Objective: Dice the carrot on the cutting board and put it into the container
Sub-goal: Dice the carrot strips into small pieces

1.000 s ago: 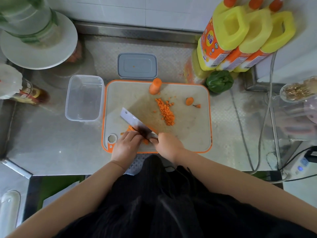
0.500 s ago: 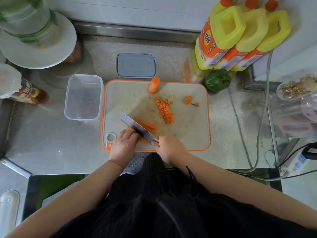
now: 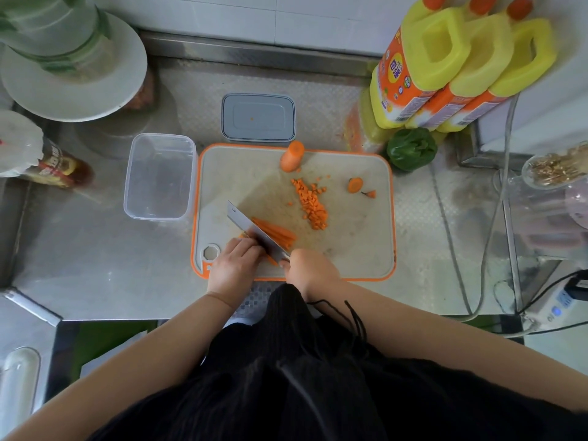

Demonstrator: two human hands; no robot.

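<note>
Now knife (image 3: 254, 232) sits further left than second ago, more carrot sticks (image 3: 276, 233) exposed right of blade. Right hand (image 3: 310, 265) fingers curled round handle; left hand (image 3: 235, 265) fingers curled, pinning remaining carrot. Dice pile (image 3: 313, 205) mid cutting board (image 3: 359, 249); container (image 3: 159, 176) holds none yet.

Bare board (image 3: 356, 237) right — container (image 3: 159, 176) left.
</note>
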